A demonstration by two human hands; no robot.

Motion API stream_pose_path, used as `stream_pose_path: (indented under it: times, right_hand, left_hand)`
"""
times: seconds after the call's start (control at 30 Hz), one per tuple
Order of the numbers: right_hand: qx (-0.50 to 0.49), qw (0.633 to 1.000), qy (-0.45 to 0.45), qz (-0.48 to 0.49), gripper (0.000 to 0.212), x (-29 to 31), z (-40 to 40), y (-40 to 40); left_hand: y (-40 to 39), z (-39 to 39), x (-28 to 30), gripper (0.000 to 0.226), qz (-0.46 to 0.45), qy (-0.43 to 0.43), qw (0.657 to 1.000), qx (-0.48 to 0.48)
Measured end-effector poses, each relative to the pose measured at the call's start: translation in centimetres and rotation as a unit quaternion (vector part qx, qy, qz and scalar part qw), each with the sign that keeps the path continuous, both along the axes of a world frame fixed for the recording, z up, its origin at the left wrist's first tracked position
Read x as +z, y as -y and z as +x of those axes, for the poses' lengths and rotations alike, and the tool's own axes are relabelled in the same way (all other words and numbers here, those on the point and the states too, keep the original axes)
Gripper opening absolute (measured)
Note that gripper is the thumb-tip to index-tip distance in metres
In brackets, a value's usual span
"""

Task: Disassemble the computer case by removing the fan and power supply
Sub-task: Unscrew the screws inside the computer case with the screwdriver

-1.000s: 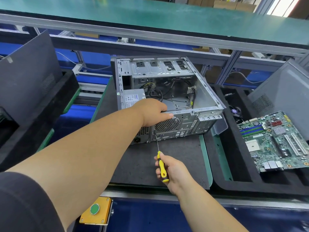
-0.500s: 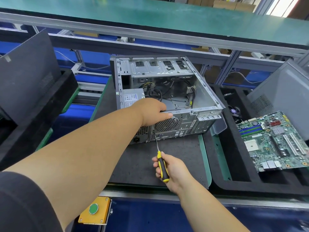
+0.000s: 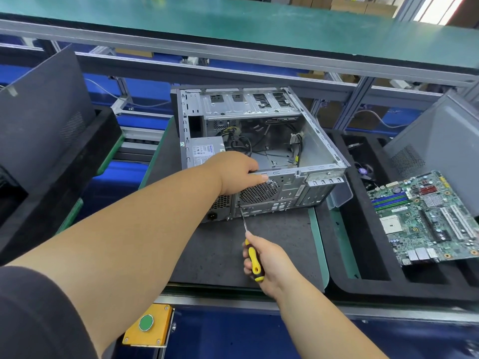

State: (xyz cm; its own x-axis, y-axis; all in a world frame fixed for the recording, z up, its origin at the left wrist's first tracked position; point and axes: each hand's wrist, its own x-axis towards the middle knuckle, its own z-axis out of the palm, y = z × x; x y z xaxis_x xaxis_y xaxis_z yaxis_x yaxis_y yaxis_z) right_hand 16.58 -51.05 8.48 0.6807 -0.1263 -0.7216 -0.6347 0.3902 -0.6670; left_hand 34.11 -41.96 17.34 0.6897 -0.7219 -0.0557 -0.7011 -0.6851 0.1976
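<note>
The left hand [image 3: 237, 172] grips the case [image 3: 321, 149] rear edge; the right hand [image 3: 269, 263] holds a screwdriver [image 3: 252, 255] at a rear-panel screw. Likely a fan screw; next, keep the tip seated while turning.

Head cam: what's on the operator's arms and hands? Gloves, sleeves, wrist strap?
No gloves: both the left hand and the right hand are bare. The forearms are uncovered too. A dark short sleeve covers the left upper arm. No watch, ring or wrist strap is visible.
</note>
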Motion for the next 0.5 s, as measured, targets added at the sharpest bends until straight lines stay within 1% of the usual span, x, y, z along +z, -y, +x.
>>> stream_pose_path:
  times: [0.07,0.13,0.27,0.37,0.5]
  right_hand:
    - [-0.011,0.999,-0.002,0.037,0.036,0.2,-0.2,0.1]
    - [-0.011,0.999,0.001,0.036,0.037,0.3,-0.2,0.2]
    - [-0.005,1.000,-0.012,-0.001,0.030,0.4,0.3,0.0]
    - [0.012,0.999,0.024,-0.037,0.023,-0.3,0.3,0.0]
    - [0.028,0.996,0.039,-0.072,0.025,-0.7,0.2,0.3]
  left_hand:
    - [0.0,0.0,0.0,0.044,0.000,0.000,1.000,0.000]
    - [0.0,0.0,0.0,0.044,0.000,-0.001,1.000,0.000]
    - [0.0,0.0,0.0,0.043,0.003,0.000,1.000,0.000]
    - [0.0,0.0,0.0,0.044,0.002,0.003,1.000,-0.002]
    - [0.1,0.0,-0.1,0.044,0.001,0.004,1.000,-0.003]
